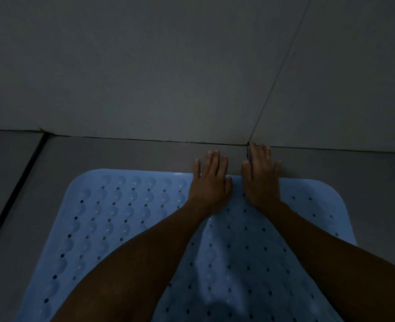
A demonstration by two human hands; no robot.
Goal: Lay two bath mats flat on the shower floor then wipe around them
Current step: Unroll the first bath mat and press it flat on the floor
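The blue mat (pixel 126 228) is being pressed at twelve o'clock by flat, released left hand (pixel 211 182) and right hand (pixel 260 180); trapped air could be leaving bumps.

Both hands lie side by side, left hand (pixel 211 180) and right hand (pixel 261 180), on the mat's (pixel 112 219) far edge, by the wall (pixel 145 66).

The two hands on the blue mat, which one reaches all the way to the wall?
The right hand: its fingertips touch the wall joint, while the left hand stops short on the floor strip beyond the blue mat.
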